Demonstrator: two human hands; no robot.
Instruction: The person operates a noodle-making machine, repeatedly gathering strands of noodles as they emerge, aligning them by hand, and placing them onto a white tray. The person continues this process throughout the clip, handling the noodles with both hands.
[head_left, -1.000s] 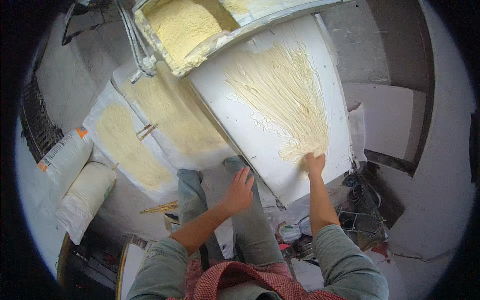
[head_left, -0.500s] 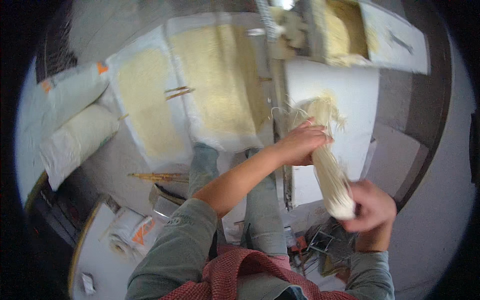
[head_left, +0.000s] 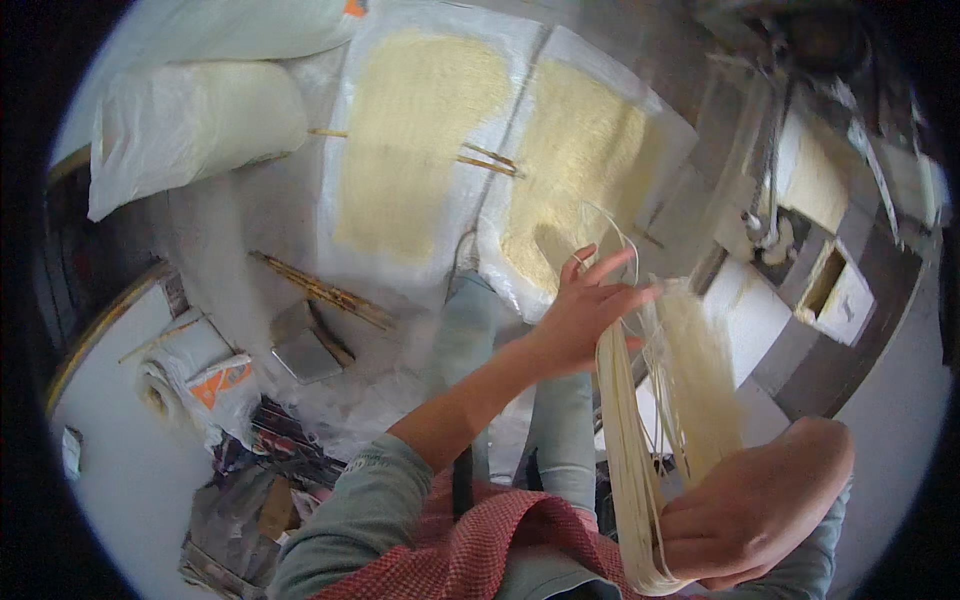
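A long hank of pale noodle strands [head_left: 625,440] stretches between my two hands. At its upper end my left hand [head_left: 590,310] has spread, bent fingers with strands caught among them, and a few loose loops stand above it. At the lower right my right hand [head_left: 750,510] is closed on the bottom loop of the hank, its fingers partly hidden. Beyond the hands, two white sheets, the left one [head_left: 400,150] and the right one [head_left: 575,130], bear pale yellow flour, with thin sticks [head_left: 485,160] across the gap.
A white board [head_left: 730,320] and a flour-caked machine [head_left: 810,170] with an open box [head_left: 830,290] are at the right. White sacks [head_left: 190,130] lie upper left; bundled sticks [head_left: 320,290], a metal container [head_left: 305,350], a wrapped roll [head_left: 180,385] and clutter [head_left: 240,520] lie lower left.
The noodles, spread on the board a second ago, were lifted as a bundle and are now stretched into a hanging loop. My right hand moved down and nearer. The view turned rightward.
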